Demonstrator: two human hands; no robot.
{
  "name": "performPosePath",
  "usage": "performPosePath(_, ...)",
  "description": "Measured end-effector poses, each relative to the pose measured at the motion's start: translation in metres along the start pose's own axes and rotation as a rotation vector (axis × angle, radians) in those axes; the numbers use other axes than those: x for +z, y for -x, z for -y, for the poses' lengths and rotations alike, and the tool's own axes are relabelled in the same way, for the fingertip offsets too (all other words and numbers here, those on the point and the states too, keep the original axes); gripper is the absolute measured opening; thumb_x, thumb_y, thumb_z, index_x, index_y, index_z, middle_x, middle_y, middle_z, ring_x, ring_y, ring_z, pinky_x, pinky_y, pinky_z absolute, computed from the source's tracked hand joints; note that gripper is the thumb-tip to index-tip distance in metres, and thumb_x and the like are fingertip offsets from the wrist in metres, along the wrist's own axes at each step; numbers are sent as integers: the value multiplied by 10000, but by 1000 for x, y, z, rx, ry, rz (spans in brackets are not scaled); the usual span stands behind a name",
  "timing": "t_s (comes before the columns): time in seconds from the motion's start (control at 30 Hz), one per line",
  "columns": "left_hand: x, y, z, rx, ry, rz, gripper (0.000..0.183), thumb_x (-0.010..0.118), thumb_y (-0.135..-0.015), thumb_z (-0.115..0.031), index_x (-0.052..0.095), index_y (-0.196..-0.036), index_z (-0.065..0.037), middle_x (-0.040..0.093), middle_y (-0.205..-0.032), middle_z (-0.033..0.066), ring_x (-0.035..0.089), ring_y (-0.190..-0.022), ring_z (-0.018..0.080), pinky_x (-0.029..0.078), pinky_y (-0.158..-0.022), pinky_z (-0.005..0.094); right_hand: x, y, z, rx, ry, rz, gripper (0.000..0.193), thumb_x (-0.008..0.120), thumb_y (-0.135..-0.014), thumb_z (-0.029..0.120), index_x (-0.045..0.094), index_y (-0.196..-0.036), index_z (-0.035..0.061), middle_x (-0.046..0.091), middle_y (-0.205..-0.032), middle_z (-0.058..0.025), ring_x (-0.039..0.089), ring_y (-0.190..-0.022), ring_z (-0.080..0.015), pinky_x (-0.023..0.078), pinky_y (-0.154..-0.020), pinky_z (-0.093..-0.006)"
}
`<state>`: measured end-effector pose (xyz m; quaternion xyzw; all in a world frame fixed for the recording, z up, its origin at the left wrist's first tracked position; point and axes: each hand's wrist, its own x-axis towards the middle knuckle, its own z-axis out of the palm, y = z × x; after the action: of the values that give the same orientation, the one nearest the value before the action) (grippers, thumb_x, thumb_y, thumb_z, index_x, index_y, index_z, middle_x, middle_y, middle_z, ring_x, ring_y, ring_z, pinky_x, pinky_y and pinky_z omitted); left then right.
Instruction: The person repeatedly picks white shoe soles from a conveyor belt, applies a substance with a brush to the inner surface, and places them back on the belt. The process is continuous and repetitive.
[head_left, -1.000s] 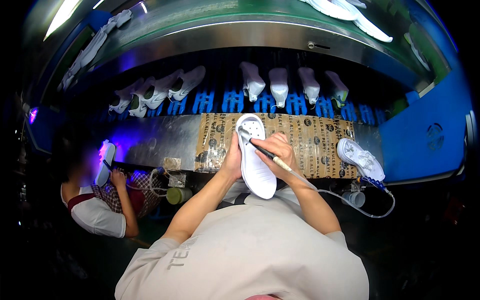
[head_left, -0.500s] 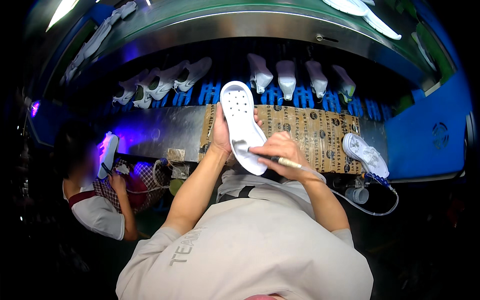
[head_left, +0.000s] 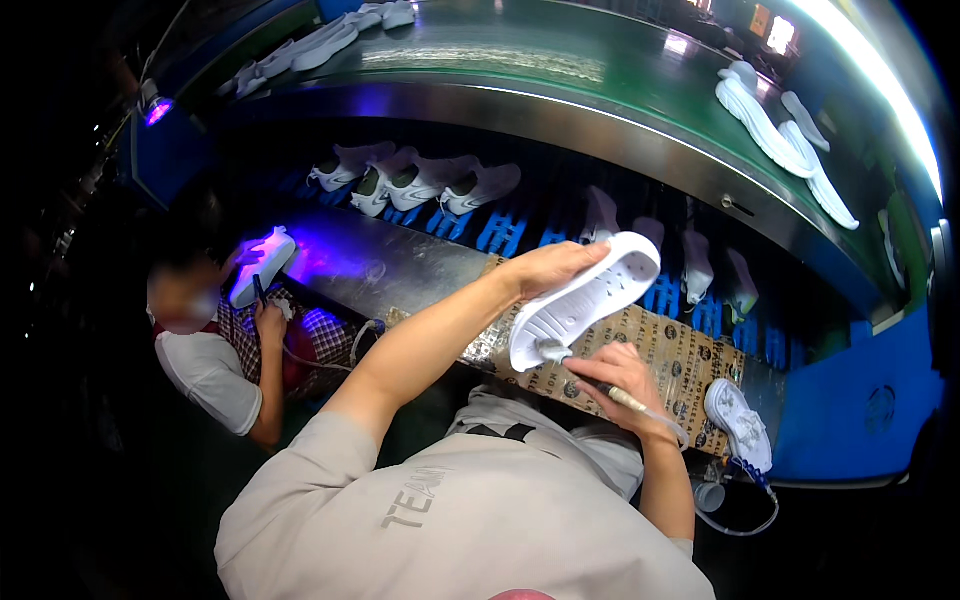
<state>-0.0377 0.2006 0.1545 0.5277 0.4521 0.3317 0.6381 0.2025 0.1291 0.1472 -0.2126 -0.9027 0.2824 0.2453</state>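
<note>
A white shoe sole (head_left: 588,300) is tilted up in front of me, its hollow inner side with small holes turned toward me. My left hand (head_left: 553,267) is closed around its far left edge, thumb on the rim. In my right hand (head_left: 622,380) is a brush (head_left: 620,396) with a slim handle and a thin clear tube trailing from its rear end. The brush's pale bristles touch the inside of the sole near its lower left end. Beneath lies brown printed cardboard (head_left: 655,345) on the bench.
Another white sole (head_left: 740,425) lies at the bench's right end, above a small cup (head_left: 709,496). White shoes (head_left: 430,181) stand on a blue rack behind. A raised green conveyor (head_left: 600,60) carries soles. At left a co-worker (head_left: 210,370) brushes a sole under violet light.
The sole has swung from near upright to slanting up rightward, my left hand now at its far left edge. The brush has moved toward the sole's lower end. The whole view has turned.
</note>
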Motion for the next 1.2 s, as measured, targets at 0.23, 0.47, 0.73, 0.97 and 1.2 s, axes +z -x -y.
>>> performPosePath(0.23, 22, -8, -40, -127, -596, 180, 759, 443, -1006, -668, 670, -1331, -20, 647, -1328, 247, 615, -1223, 378, 442, -1063, 429, -9, 6, -4, 37, 112, -126, 318, 811, -796, 89, 780, -1102, 168, 649, -858, -16, 591, -858, -213, 466, -880, -349)
performPosePath(0.47, 17, -12, -43, -233, -774, 251, 779, 435, -983, -716, 676, -1343, -70, 601, -1409, 239, 565, -1310, 390, 415, -1098, 447, -23, 13, -8, 3, 16, -189, 357, 827, -789, 98, 778, -1139, 147, 649, -815, -23, 587, -789, -201, 470, -809, -360)
performPosePath(0.73, 6, 1, -46, -265, -877, 243, 861, 418, -934, -795, 702, -1312, -75, 671, -1298, 232, 654, -1193, 369, 476, -1024, 417, -42, 21, -16, -11, 123, -130, 392, 840, -778, 104, 776, -1159, 176, 652, -840, -3, 576, -803, -189, 452, -779, -354)
performPosePath(0.97, 0, 11, -59, -315, -842, 222, 835, 412, -965, -762, 714, -1278, -49, 667, -1295, 255, 655, -1190, 382, 501, -1010, 429, -56, 21, -20, -15, 257, -178, 340, 829, -800, 135, 782, -1132, 184, 657, -832, 3, 568, -796, -182, 431, -772, -342)
performPosePath(1.2, -3, 9, -68, -79, -386, 23, 627, 430, -1053, -563, 712, -1249, -39, 709, -1190, 205, 697, -1065, 276, 539, -906, 345, -62, 54, -26, 32, -247, -471, 300, 775, -879, 135, 752, -1163, 44, 693, -864, -51, 587, -764, -155, 446, -702, -298)
